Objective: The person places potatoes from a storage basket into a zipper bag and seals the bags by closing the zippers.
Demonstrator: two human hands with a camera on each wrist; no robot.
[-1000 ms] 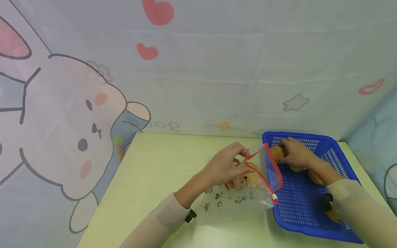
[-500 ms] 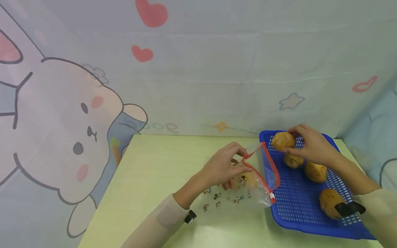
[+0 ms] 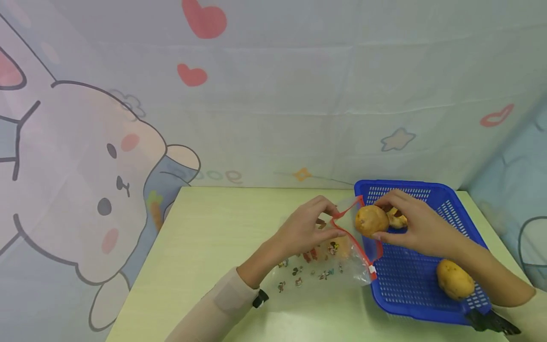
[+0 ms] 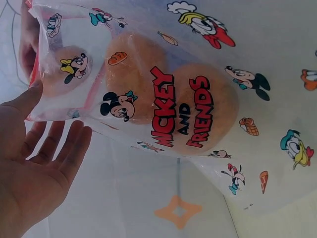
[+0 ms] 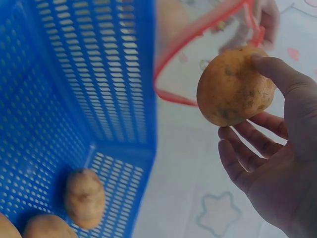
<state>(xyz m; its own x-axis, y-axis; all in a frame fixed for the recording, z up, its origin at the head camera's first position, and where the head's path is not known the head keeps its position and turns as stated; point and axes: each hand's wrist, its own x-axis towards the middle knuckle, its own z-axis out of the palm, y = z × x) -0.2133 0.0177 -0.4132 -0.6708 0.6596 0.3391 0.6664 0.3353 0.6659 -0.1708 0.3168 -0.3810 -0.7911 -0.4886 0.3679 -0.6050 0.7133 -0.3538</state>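
Observation:
A clear zip bag [image 3: 307,275] with cartoon prints and a red-edged mouth lies on the table. My left hand [image 3: 304,230] pinches the red edge of its mouth, which gapes toward the basket. Two potatoes show through the plastic in the left wrist view, one potato [image 4: 210,111] beside another potato [image 4: 133,74]. With thumb and fingers my right hand [image 3: 427,230] grips a brown potato [image 3: 371,221] at the bag's mouth, above the basket's left rim. The right wrist view shows that potato [image 5: 235,89] close to the red edge.
The blue perforated basket [image 3: 420,314] stands at the table's right, beside the bag. A potato [image 3: 455,279] lies at its near right, and others sit farther back, such as a potato [image 5: 85,198] in the right wrist view. A printed cloth [image 3: 273,95] hangs behind the table [image 3: 222,213].
My right hand has lifted a potato out of the basket and carried it left to the bag's mouth. The left hand keeps its grip on the bag.

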